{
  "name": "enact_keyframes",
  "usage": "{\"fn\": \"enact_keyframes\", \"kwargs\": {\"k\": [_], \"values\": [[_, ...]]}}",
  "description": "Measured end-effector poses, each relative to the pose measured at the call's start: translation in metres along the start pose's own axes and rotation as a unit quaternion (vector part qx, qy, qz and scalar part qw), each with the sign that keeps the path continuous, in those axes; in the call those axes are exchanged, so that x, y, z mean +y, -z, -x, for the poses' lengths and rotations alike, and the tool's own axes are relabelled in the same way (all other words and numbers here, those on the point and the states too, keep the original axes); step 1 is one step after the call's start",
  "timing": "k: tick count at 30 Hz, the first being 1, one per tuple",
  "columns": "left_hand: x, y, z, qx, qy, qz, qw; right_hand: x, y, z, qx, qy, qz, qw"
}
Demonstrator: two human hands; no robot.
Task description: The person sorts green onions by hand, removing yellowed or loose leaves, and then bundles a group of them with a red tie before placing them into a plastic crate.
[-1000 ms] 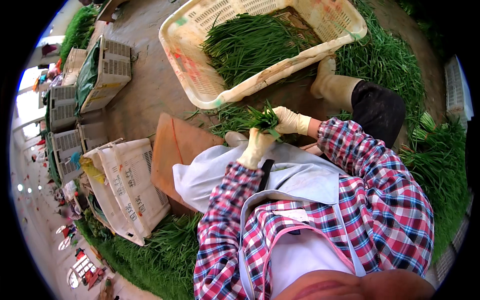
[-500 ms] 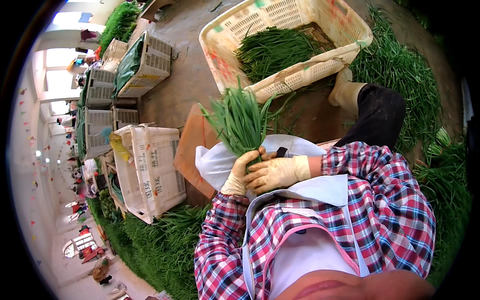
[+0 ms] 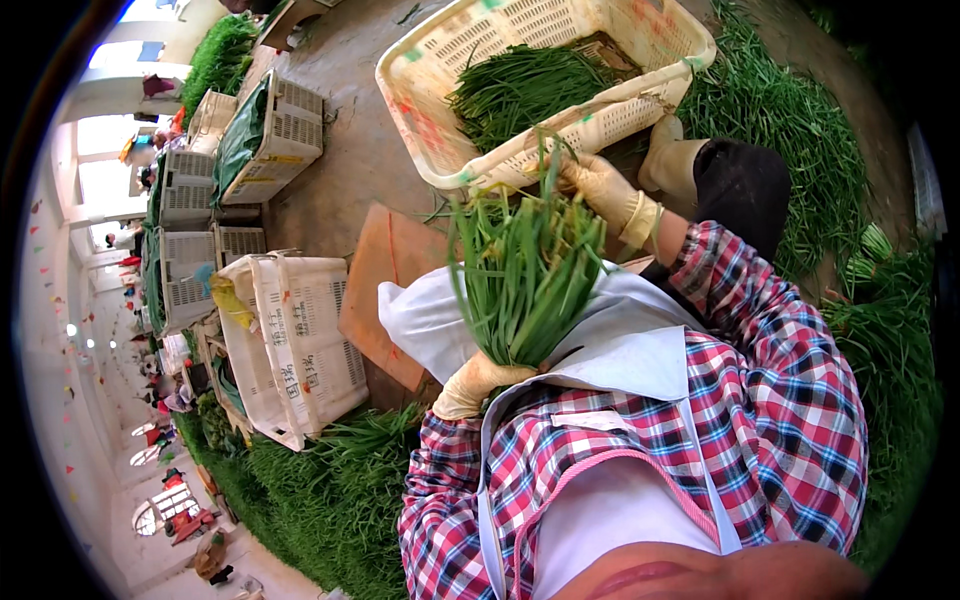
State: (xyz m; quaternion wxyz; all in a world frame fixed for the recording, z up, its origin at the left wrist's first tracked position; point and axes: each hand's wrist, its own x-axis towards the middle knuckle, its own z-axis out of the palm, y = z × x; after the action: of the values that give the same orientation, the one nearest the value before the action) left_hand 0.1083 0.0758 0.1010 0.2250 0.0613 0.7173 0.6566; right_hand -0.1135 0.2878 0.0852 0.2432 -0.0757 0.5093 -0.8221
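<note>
Brown floor [image 3: 340,165] surrounds the cream crate [image 3: 422,108], its far rim cut off, loose green leaves [image 3: 520,92] partly filling it. Nearer the person than this crate, the gloved left hand [image 3: 472,386] clamps a leaf bunch [image 3: 530,285] low down; apart from it, the right hand [image 3: 606,192] is at the bunch's top, its grip unclear. Left of the cream crate, a white crate's [image 3: 318,335] contents are hard to make out.

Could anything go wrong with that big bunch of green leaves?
Maybe! The left hand grips the bunch low down while the tops fan out loosely, so a few leaves might slip free. The right hand is up near the pale crate, so it could bump the crate's side.
</note>
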Motion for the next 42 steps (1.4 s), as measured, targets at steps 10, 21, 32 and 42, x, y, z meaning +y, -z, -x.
{"fn": "enact_keyframes", "kwargs": {"k": [10,21,32,42], "values": [[-0.021,0.005,-0.001,-0.04,0.113,0.129,0.984,-0.074,-0.036,0.032,-0.386,0.336,0.602,0.613],[-0.025,-0.003,0.016,0.038,0.1,0.235,0.966,-0.05,-0.001,0.008,-0.092,0.142,0.066,0.983],[-0.014,0.001,0.015,0.071,0.133,0.1,0.983,-0.052,0.004,0.042,-0.165,0.14,0.604,0.767],[-0.022,0.002,0.023,0.104,0.169,0.156,0.968,-0.088,0.072,0.011,-0.057,0.221,0.643,0.731]]}}
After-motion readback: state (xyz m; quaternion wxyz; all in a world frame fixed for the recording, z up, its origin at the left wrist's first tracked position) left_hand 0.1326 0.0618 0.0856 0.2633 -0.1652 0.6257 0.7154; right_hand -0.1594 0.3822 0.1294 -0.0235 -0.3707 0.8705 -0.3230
